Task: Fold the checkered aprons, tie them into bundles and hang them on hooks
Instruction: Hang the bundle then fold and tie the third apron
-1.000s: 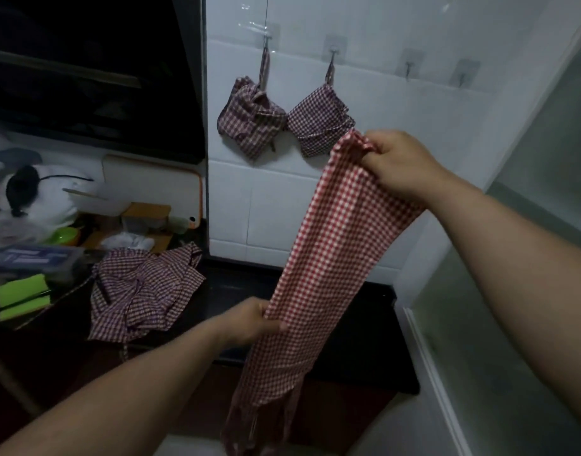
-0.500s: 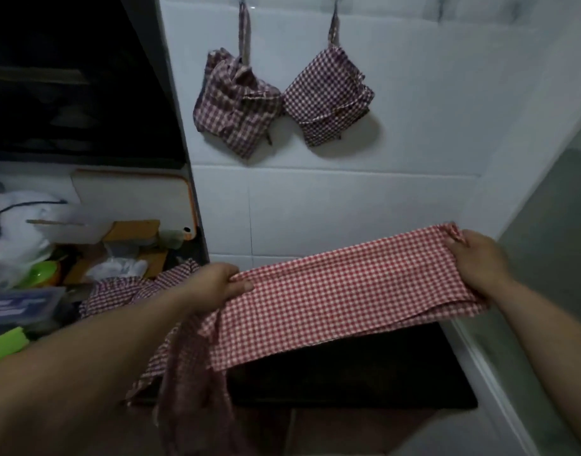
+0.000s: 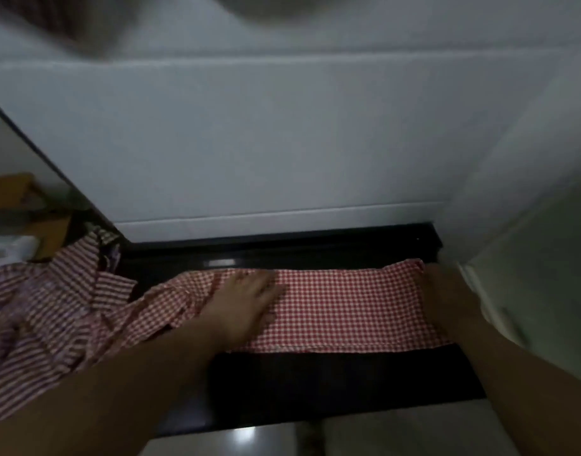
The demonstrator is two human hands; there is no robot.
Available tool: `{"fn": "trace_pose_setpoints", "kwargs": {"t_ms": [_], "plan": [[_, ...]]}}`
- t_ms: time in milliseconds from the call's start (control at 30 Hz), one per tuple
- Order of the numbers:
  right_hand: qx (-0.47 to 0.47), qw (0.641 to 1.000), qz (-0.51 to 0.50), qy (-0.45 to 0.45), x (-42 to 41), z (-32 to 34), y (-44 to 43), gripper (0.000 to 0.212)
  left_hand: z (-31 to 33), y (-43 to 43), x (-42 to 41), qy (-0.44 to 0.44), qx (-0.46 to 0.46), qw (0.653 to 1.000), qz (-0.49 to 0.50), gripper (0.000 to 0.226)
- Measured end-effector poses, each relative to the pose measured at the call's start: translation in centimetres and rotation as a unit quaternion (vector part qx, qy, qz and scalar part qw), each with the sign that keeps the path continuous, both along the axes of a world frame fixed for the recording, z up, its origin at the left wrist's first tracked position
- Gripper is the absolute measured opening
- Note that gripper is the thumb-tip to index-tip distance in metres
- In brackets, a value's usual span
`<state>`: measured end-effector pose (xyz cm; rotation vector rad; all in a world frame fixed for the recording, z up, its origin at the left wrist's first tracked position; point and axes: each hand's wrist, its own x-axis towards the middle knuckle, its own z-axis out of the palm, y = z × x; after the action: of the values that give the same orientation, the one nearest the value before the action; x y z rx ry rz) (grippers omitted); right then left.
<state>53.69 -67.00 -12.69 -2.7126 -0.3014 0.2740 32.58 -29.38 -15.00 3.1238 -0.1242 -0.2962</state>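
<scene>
A red-and-white checkered apron [image 3: 348,307], folded into a long strip, lies flat on the black countertop [image 3: 332,380]. My left hand [image 3: 246,301] rests flat on the strip's left part, fingers spread. My right hand [image 3: 447,297] is at the strip's right end, fingers on the cloth; whether it grips is unclear. A second, darker checkered apron [image 3: 42,317] lies crumpled to the left, touching the strip's loose end. The hanging bundles show only as a blur at the top left [image 3: 62,18].
A white tiled wall [image 3: 282,143] rises right behind the counter. A pale wall or glass panel [image 3: 545,274] closes the right side. Brown boxes [image 3: 13,199] and clutter sit at the far left. The counter's front edge runs below the strip.
The strip, held up in the air between both hands before, now lies flat on the counter. Both hands came down with it, and the view tilted downward.
</scene>
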Motion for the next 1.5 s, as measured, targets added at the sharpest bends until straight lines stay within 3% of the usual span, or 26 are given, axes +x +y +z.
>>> {"fn": "trace_pose_setpoints", "kwargs": {"t_ms": [33,100,167,233,333,467,600,700,800,867,933,1000,1067,1167,1233,1367,1433,1500], "plan": [[-0.009,1.000,-0.007,-0.010,0.8,-1.0,-0.3,0.036,-2.4,-2.4,0.5,0.010,-0.021,1.000,-0.005,0.065],[-0.028,0.993,-0.012,-0.114,1.6,-1.6,0.1,0.034,-4.9,-5.6,0.8,0.027,-0.040,0.999,0.021,0.066],[-0.022,0.982,0.039,-0.184,1.2,-1.3,2.1,0.040,-5.9,-6.6,1.3,-0.006,-0.060,0.997,0.052,0.066],[0.010,0.980,0.151,-0.131,-0.5,-1.5,5.3,0.048,-6.3,-7.0,2.4,-0.034,-0.052,0.996,0.060,0.067],[-0.034,0.968,0.243,-0.052,-2.9,-4.8,8.3,0.063,-6.7,-7.6,4.1,-0.042,-0.062,0.996,0.054,0.067],[-0.087,0.965,0.238,-0.068,-3.6,-8.6,7.1,0.067,-7.1,-5.5,2.2,-0.031,-0.043,0.998,0.038,0.066],[-0.142,0.958,0.244,-0.039,-3.7,-8.2,7.4,0.069,-4.8,-2.7,-0.4,0.020,-0.051,0.997,0.057,0.068],[-0.166,0.963,0.211,-0.030,-5.1,-5.8,9.5,0.066,-0.1,-0.5,-3.6,-0.104,-0.088,0.988,0.066,0.053],[-0.045,0.966,0.238,-0.094,-10.2,-3.5,14.5,0.044,2.6,4.1,-11.2,-0.223,-0.092,0.941,0.235,0.040],[0.008,0.953,0.282,-0.111,-13.5,-2.9,17.8,0.031,2.7,6.9,-15.3,-0.152,-0.077,0.909,0.380,0.061],[0.004,0.944,0.316,-0.099,-16.6,-2.3,21.2,0.034,2.5,9.3,-18.9,-0.020,-0.084,0.895,0.439,0.076],[-0.024,0.943,0.325,-0.065,-18.4,-2.4,23.5,0.046,2.1,10.4,-21.1,0.065,-0.098,0.898,0.425,0.067],[-0.066,0.948,0.312,-0.022,-19.3,-2.8,24.5,0.056,1.2,10.9,-22.1,0.078,-0.109,0.907,0.399,0.045],[-0.111,0.944,0.311,-0.005,-19.5,-3.6,24.2,0.060,1.3,12.1,-22.3,-0.003,-0.232,0.879,0.417,0.016],[-0.128,0.940,0.315,-0.008,-19.4,-3.9,23.6,0.061,3.1,14.1,-21.7,-0.049,-0.304,0.848,0.431,0.013],[-0.162,0.940,0.301,0.002,-19.7,-3.1,23.9,0.051,8.4,20.7,-20.1,-0.101,-0.218,0.890,0.388,0.010],[-0.162,0.943,0.289,-0.036,-19.9,-2.2,25.1,0.039,10.0,23.6,-19.3,-0.115,-0.171,0.902,0.380,0.014],[-0.090,0.955,0.263,-0.104,-20.5,-1.3,27.1,0.032,9.9,25.4,-18.8,-0.083,-0.139,0.906,0.391,0.023]]}}
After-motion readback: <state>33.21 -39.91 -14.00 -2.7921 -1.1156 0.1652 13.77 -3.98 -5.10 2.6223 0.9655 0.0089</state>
